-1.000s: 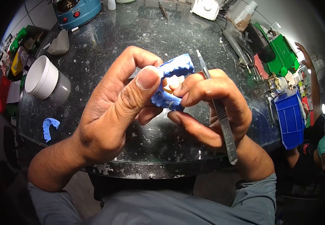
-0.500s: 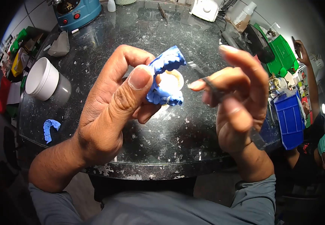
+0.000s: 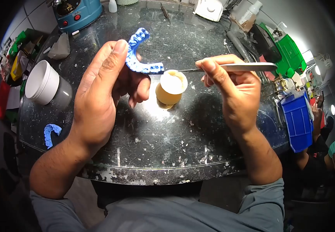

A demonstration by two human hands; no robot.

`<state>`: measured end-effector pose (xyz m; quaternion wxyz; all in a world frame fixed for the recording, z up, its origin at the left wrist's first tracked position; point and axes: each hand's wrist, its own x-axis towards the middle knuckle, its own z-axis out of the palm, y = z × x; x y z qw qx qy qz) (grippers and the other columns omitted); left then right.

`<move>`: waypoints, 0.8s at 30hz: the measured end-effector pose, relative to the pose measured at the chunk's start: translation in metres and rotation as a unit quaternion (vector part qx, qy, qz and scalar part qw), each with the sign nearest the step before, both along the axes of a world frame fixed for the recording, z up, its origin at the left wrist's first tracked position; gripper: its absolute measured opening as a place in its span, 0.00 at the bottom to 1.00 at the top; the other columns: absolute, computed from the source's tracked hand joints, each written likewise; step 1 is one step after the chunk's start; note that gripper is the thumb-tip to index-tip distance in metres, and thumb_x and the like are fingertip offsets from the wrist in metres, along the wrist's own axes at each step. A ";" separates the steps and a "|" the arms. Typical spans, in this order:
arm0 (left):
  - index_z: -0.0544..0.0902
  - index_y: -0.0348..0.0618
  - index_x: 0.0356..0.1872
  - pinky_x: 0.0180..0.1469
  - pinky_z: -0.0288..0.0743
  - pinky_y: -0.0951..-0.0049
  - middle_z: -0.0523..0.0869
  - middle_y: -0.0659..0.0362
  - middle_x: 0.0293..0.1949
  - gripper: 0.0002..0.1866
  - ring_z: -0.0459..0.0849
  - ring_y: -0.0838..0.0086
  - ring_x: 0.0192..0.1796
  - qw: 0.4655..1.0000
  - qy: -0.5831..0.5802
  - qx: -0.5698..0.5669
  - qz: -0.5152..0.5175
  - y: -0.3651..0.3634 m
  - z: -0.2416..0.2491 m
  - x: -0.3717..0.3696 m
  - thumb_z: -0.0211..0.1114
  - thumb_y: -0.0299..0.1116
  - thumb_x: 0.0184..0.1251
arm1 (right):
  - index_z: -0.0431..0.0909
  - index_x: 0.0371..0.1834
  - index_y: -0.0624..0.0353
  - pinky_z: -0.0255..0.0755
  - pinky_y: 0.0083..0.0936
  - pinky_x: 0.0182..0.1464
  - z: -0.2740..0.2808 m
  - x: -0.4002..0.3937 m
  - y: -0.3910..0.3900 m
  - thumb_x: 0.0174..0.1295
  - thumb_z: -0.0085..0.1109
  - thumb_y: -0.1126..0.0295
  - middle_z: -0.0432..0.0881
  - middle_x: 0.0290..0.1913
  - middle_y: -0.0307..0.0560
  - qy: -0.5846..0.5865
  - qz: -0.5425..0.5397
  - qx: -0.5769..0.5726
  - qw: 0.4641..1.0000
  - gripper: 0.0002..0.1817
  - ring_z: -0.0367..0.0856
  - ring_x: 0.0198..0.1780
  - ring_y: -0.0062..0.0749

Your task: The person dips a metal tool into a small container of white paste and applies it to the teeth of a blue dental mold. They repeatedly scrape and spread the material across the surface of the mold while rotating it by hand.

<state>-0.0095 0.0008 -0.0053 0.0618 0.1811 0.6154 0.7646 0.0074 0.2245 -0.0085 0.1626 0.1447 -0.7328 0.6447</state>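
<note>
My left hand holds a blue horseshoe-shaped dental model by its curved side, thumb on top and fingers beneath. Tooth shapes line its arch, and one end points toward the right. In a pinch, my right hand grips a scalpel by its flat metal handle. Its thin tip points left, overlapping the rim of a small yellowish cup in this view. Pale matter lines the cup's bright mouth. A second blue dental model lies on the table beside my left forearm.
On the dark, scuffed table, a white tub stands at left. A teal machine and a white device sit at the back. Blue bin and green bin stand right, near another person.
My left hand has turned the dental model and shifted it up and left, uncovering the cup. My right hand has swung the scalpel level, its tip pointing left.
</note>
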 end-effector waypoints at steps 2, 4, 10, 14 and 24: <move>0.74 0.46 0.45 0.32 0.68 0.80 0.81 0.58 0.27 0.19 0.78 0.80 0.29 1.000 -0.001 0.005 -0.009 -0.002 -0.002 -0.003 0.41 0.49 0.82 | 0.84 0.39 0.65 0.71 0.15 0.37 -0.002 -0.001 -0.003 0.68 0.62 0.71 0.83 0.35 0.40 0.019 -0.022 0.054 0.998 0.08 0.78 0.33 0.17; 0.74 0.46 0.45 0.33 0.69 0.81 0.86 0.53 0.32 0.18 0.80 0.79 0.31 0.999 -0.017 -0.019 0.018 -0.001 -0.001 -0.002 0.41 0.48 0.82 | 0.84 0.39 0.65 0.72 0.15 0.39 -0.004 0.000 -0.005 0.71 0.58 0.67 0.83 0.36 0.40 0.016 0.001 0.044 0.999 0.11 0.79 0.34 0.17; 0.75 0.45 0.48 0.38 0.71 0.81 0.87 0.50 0.43 0.17 0.83 0.78 0.44 0.999 -0.002 -0.039 0.028 -0.003 -0.001 -0.005 0.43 0.46 0.82 | 0.84 0.38 0.65 0.72 0.16 0.39 -0.010 -0.003 -0.006 0.72 0.56 0.65 0.83 0.35 0.40 0.023 0.007 0.067 0.997 0.14 0.79 0.34 0.18; 0.75 0.44 0.50 0.40 0.72 0.81 0.86 0.50 0.47 0.16 0.82 0.78 0.49 0.999 0.008 -0.029 0.011 -0.006 -0.005 -0.008 0.46 0.45 0.81 | 0.83 0.38 0.64 0.72 0.16 0.39 -0.011 -0.003 -0.007 0.72 0.56 0.65 0.83 0.33 0.40 0.024 -0.003 0.080 0.996 0.13 0.79 0.34 0.18; 0.76 0.41 0.55 0.44 0.73 0.80 0.86 0.53 0.49 0.17 0.84 0.77 0.49 0.997 0.027 -0.053 0.045 -0.001 -0.002 -0.006 0.49 0.43 0.80 | 0.84 0.41 0.64 0.75 0.16 0.41 -0.011 -0.002 -0.005 0.73 0.55 0.64 0.85 0.38 0.40 0.013 0.016 0.102 0.995 0.13 0.81 0.36 0.18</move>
